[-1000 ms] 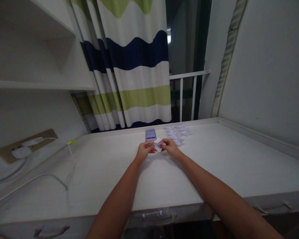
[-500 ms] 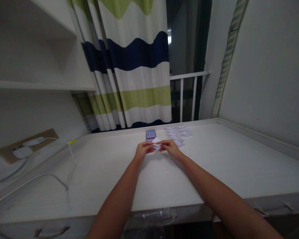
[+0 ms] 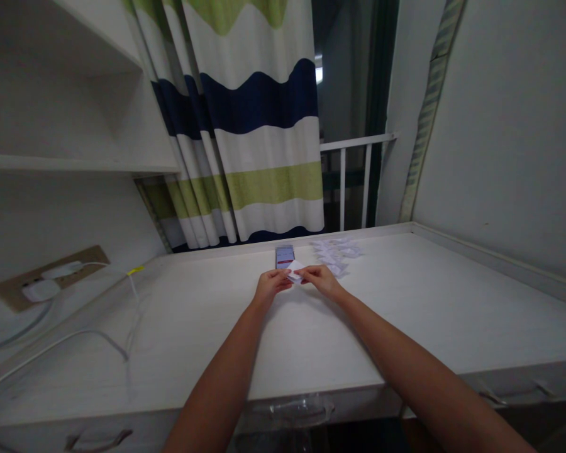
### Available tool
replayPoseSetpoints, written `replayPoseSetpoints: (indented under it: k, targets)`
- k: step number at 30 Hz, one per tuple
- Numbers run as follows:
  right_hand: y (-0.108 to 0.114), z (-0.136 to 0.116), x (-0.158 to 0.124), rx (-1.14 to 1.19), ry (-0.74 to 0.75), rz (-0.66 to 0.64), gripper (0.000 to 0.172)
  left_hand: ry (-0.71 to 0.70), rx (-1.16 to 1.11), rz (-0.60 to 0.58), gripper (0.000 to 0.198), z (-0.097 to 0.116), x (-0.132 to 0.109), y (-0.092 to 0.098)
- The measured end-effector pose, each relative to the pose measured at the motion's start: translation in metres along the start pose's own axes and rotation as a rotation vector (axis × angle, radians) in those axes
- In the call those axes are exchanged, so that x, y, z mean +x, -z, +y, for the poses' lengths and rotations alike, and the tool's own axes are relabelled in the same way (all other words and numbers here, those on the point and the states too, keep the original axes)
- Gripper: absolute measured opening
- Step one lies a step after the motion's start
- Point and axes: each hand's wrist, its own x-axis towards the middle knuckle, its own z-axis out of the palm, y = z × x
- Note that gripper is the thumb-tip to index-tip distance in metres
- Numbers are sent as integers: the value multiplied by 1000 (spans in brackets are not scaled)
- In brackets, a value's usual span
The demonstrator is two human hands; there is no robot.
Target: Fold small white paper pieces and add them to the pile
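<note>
Between my two hands is a small piece of folded white paper [image 3: 294, 272], held just above the white desk. My left hand [image 3: 270, 283] pinches its left side, fingers closed. On the right side, the thumb and fingers of my right hand [image 3: 321, 279] are closed on the same paper. Right behind the paper lies a phone [image 3: 284, 254] with its screen lit; its lower part is partly covered by the paper and my left hand. Several folded white paper pieces [image 3: 334, 253] lie in a cluster behind my right hand.
The white desk [image 3: 207, 333] runs up to a raised back edge below a striped curtain [image 3: 273, 151] and a white railing [image 3: 353, 145]. At the left, a power outlet with plugs [image 3: 42, 286] has white cables [image 3: 89, 330] hanging over the desk. A shelf [image 3: 75, 163] juts out above.
The folded paper has changed shape slightly between my fingers; the part pointing down below them shows less now. My hands have stayed in nearly the same place.
</note>
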Motion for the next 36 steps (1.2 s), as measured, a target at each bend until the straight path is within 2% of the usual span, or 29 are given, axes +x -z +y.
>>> replayPoseSetpoints:
  k: [4, 9, 14, 18, 22, 29, 36]
  targets:
    - [-2, 3, 1, -1, 16, -4, 34, -24, 39, 35, 36, -2, 2, 0]
    - [-2, 2, 0, 193, -38, 61, 48, -62, 66, 33, 48, -2, 3, 1]
    - [-1, 1, 0, 275, -172, 67, 29, -84, 97, 12, 54, -1, 3, 0]
    - [-1, -1, 0, 308, -207, 92, 21, -78, 88, 21, 42, -2, 3, -2]
    - [-2, -4, 0, 329, -222, 107, 20, -92, 76, 31, 32, -2, 3, -3]
    - [0, -6, -1, 336, -232, 69, 25, -117, 91, 50, 38, -1, 3, -1]
    - [1, -2, 1, 305, -231, 84, 30, -114, 88, -16, 41, -3, 1, -5]
